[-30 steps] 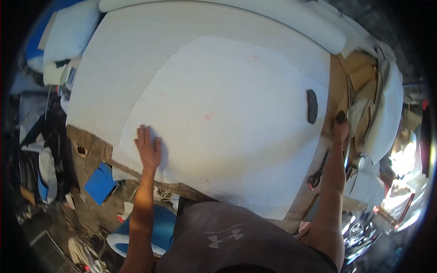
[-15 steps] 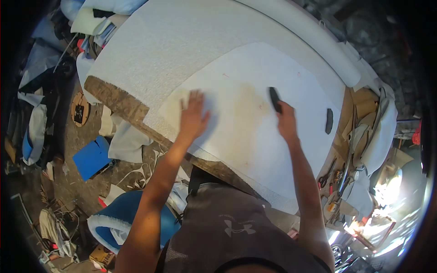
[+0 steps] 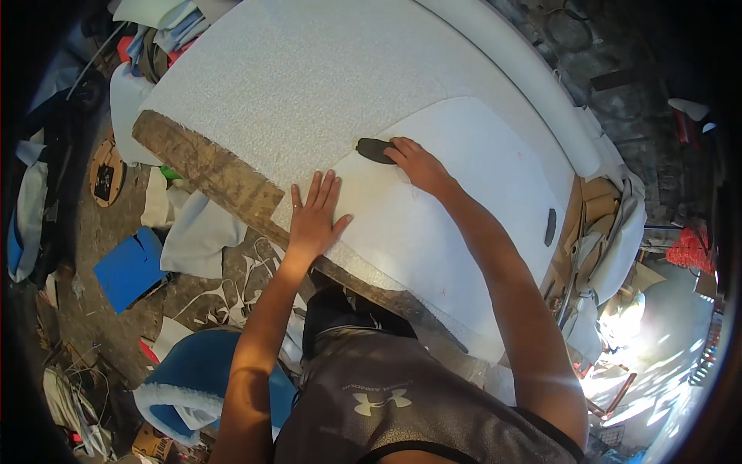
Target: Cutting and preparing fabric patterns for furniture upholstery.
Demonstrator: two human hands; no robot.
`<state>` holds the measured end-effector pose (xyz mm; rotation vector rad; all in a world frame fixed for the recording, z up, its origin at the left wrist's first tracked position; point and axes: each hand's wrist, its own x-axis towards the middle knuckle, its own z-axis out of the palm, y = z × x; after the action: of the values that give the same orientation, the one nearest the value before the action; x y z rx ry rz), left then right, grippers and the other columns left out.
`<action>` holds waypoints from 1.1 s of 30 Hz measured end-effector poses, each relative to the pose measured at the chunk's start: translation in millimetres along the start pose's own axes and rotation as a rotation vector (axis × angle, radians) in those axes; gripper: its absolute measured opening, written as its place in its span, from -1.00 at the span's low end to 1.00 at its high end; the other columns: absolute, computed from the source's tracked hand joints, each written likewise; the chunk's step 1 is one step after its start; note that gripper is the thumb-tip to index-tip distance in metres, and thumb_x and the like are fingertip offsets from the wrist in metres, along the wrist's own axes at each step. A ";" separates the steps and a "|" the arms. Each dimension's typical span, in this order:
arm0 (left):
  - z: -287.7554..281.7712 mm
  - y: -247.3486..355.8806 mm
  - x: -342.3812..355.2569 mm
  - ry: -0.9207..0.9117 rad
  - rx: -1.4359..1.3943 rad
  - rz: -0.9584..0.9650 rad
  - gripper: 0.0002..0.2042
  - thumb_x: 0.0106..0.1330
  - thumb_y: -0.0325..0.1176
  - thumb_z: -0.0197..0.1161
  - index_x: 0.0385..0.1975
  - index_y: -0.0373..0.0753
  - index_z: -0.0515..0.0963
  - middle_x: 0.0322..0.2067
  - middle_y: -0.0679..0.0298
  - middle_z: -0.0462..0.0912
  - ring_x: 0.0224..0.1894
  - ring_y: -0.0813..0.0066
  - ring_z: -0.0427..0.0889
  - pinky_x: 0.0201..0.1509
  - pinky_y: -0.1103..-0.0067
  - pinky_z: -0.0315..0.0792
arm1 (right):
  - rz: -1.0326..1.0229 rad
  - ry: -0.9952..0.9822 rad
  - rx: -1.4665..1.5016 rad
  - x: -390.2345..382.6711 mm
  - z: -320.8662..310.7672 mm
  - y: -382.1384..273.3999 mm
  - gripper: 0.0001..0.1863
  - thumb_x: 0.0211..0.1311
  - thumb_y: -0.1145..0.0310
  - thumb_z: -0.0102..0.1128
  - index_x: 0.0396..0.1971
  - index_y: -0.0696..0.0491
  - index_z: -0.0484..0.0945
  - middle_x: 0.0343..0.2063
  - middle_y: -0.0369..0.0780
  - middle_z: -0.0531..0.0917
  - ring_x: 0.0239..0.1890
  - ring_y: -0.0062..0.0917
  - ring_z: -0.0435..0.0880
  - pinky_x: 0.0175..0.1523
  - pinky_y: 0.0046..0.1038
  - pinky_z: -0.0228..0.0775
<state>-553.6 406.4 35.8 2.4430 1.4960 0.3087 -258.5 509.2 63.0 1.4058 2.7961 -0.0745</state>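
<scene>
A smooth white sheet (image 3: pixel 448 209) with a curved outline lies over a fluffy white textured material (image 3: pixel 309 85) on a worn wooden table (image 3: pixel 193 162). My left hand (image 3: pixel 312 220) rests flat near the sheet's left corner, fingers spread. At the sheet's upper left edge, my right hand (image 3: pixel 417 162) is closed on a dark, elongated handheld object (image 3: pixel 374 151) with a pale tip; its exact kind is unclear. A second dark, narrow piece (image 3: pixel 550 226) lies by the sheet's right edge.
A long white roll (image 3: pixel 525 85) runs along the table's far side. On the floor at left are a blue panel (image 3: pixel 130 267), fabric scraps (image 3: pixel 202 240) and a blue item with fluffy white trim (image 3: pixel 185 379). More folded material (image 3: pixel 599 224) hangs at the right.
My right hand has swung left with the dark object, from the sheet's middle to its upper left edge. My left hand has moved slightly down and left. The whole view has shifted.
</scene>
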 end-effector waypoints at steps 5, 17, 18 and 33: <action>-14.4 -10.0 -7.6 -0.067 -0.043 -0.093 -0.09 0.35 0.19 0.09 0.52 -0.35 0.00 0.58 0.02 -0.15 0.62 0.02 -0.26 0.49 -0.27 -0.34 | -0.168 -0.016 -0.230 5.4 -17.0 3.9 -0.62 0.36 0.39 0.01 0.16 -0.03 0.39 0.19 -0.16 0.43 0.22 -0.32 0.41 0.33 -0.26 0.26; -4.1 8.8 -25.0 0.075 -0.030 -0.201 -0.08 0.29 0.07 0.24 0.50 -0.40 0.04 0.55 -0.17 -0.14 0.59 -0.18 -0.22 0.45 -0.32 -0.25 | 0.671 0.445 0.007 -56.7 35.8 -81.0 -0.80 0.22 0.35 0.21 -0.17 0.04 0.59 -0.22 -0.18 0.63 -0.08 -0.26 0.57 0.09 -0.17 0.38; -0.9 16.5 -23.7 0.100 -0.049 -0.149 -0.11 0.30 0.04 0.24 0.49 -0.41 0.05 0.54 -0.18 -0.14 0.59 -0.18 -0.21 0.44 -0.33 -0.22 | 0.702 0.455 -0.002 -62.4 42.6 -90.6 -0.80 0.22 0.35 0.21 -0.17 0.04 0.59 -0.22 -0.18 0.63 -0.08 -0.26 0.57 0.09 -0.17 0.38; 33.0 41.2 67.2 0.341 -0.097 0.390 -0.45 0.29 -0.28 0.31 0.25 -0.35 0.39 0.13 -0.08 0.53 0.07 -0.06 0.56 0.20 0.26 0.41 | 1.396 0.397 0.533 -379.4 -11.4 -277.7 -0.73 0.34 0.23 0.16 -0.47 0.12 0.57 -0.46 -0.17 0.62 -0.37 -0.17 0.58 -0.22 -0.27 0.39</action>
<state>-478.7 444.8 21.2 2.6874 1.0657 0.8899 -254.9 40.1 96.6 3.3510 1.3228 -0.5567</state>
